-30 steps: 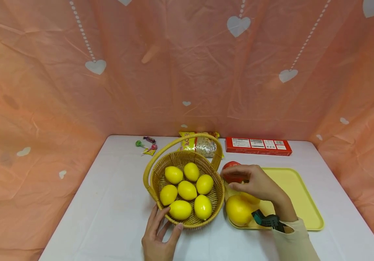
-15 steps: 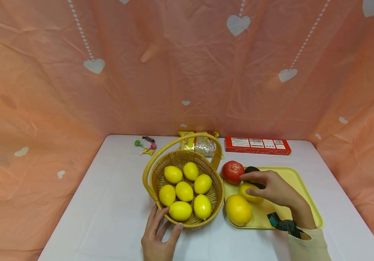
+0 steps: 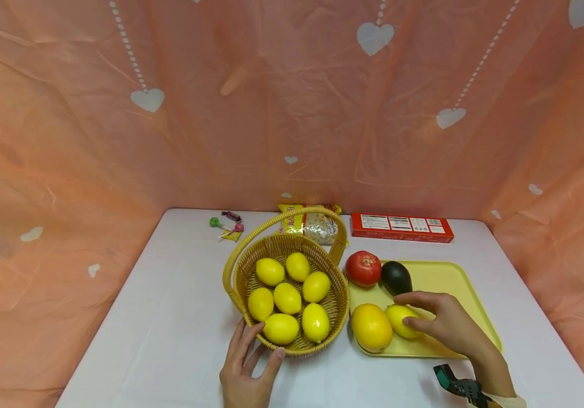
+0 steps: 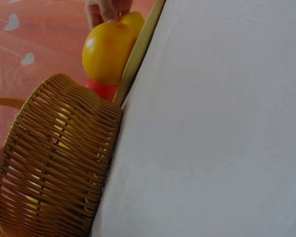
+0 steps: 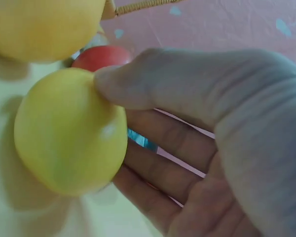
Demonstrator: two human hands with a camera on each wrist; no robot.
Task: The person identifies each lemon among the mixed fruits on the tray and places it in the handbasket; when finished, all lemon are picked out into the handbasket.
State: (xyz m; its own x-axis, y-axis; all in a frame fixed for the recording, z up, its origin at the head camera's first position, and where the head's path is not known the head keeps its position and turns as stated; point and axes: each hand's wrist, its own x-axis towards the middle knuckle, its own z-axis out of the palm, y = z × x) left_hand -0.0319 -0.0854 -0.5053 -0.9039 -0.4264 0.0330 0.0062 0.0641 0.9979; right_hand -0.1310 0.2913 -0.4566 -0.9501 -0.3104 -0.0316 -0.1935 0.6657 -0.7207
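My right hand (image 3: 442,317) holds a lemon (image 3: 401,321) low over the yellow tray (image 3: 439,277), thumb on one side and fingers on the other. Up close, the right wrist view shows the thumb pressed against this lemon (image 5: 71,133); whether it touches the tray is unclear. With my left hand (image 3: 248,368) I hold the near left rim of a wicker basket (image 3: 341,294), index finger over the rim and thumb outside. Several lemons (image 3: 288,298) lie inside the basket. Beside the held lemon sits a large orange-yellow fruit (image 3: 371,327); behind are a red fruit (image 3: 363,268) and an avocado (image 3: 396,277).
At the back of the white table (image 3: 169,317) lie a yellow snack bag (image 3: 317,226) and a red box (image 3: 401,228). Lollipops and small candies (image 3: 230,229) are at the back left. The basket's tall handle (image 3: 251,238) arches upward. A pink curtain encloses the table.
My right hand has moved from above the red fruit toward the tray's near side, taking hold of the lemon and shifting it forward and right. The avocado is now uncovered. The left hand stays put.
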